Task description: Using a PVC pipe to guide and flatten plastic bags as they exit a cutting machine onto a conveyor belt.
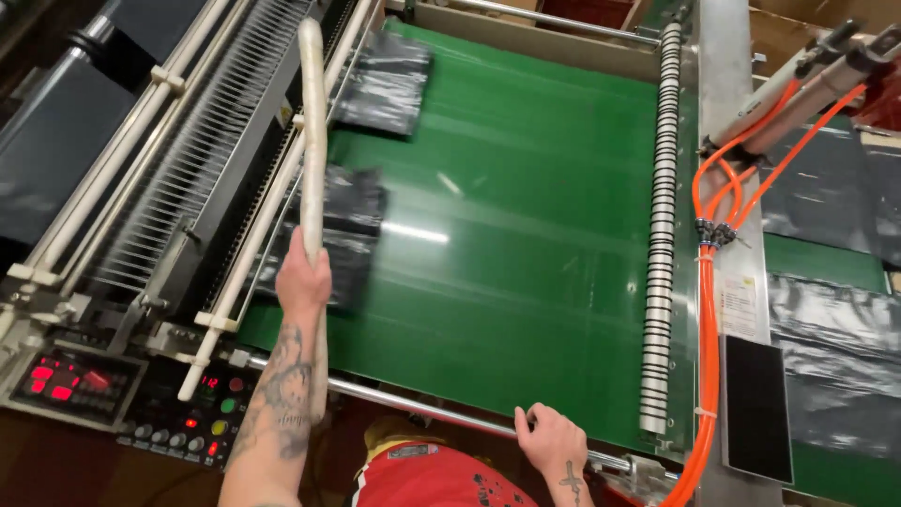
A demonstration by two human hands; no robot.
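Factory floor, right at a plastic-bag making machine.

A wide green conveyor belt (pixel 526 235) fills the middle of the frame, carrying stacks of black plastic bags (pixel 352 235) out from a comb of thin metal rods (pixel 188 160) at upper left. A control panel (pixel 122 399) with red digit displays and coloured buttons glows at lower left, while orange air hoses (pixel 709 329) run down the right side beside a ribbed roller (pixel 660 235).

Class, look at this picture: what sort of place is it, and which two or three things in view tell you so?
Probably a factory floor, at a machine making plastic bags. A wide green conveyor belt carries stacks of black bags, a control panel with lit buttons sits at the front, and orange hoses run alongside.
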